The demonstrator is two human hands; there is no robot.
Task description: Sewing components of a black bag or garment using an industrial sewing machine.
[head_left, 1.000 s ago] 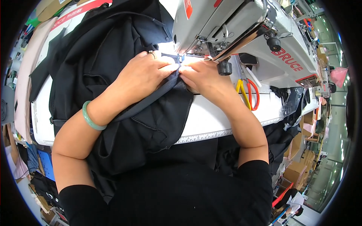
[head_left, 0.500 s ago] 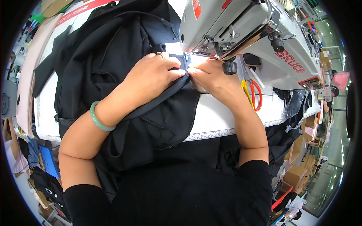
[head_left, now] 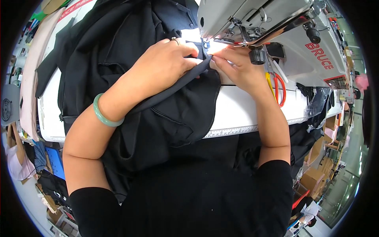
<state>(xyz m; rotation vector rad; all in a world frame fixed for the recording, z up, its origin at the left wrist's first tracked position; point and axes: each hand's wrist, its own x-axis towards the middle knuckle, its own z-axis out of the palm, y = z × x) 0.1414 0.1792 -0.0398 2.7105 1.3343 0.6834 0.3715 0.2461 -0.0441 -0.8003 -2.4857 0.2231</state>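
A black garment lies bunched over the white sewing table and hangs past its front edge. My left hand, with a ring and a green bangle on that arm, is closed on a folded band of the garment just left of the needle area. Thumb and fingers of my right hand pinch the same edge from the right, close under the sewing machine. Bright lamp light washes out the spot by the presser foot, so the needle is hard to make out.
Scissors with red and yellow handles lie right of my right hand, by a dark phone-like object. A clear plastic bag sits at the table's right end. A ruler strip runs along the front edge.
My head view has shifted, moving the scene up and rightward. My right hand's thumb and fingers now show pinched on the fabric edge, and the folded band is lifted between both hands.
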